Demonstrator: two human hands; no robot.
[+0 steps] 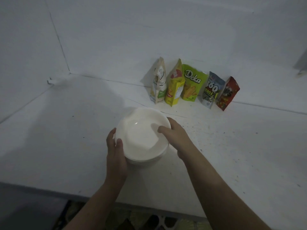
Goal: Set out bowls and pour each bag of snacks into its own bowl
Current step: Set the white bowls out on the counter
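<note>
Bowls [142, 136] sit stacked on the white counter [232, 146], gripped at both rims: left hand [116, 151] and right hand [176, 135], fingers curled round the stack. Five snack bags [191, 83] stand unopened against the wall. Setting-out step underway; next, lift the top bowl free and space them.

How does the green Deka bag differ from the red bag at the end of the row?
The green Deka bag stands mid-row facing the camera; the red bag stands at the right end, turned at an angle. The green Deka bag looks wider, the red bag narrower. Both stand upright against the wall, neither touched by a hand.
</note>
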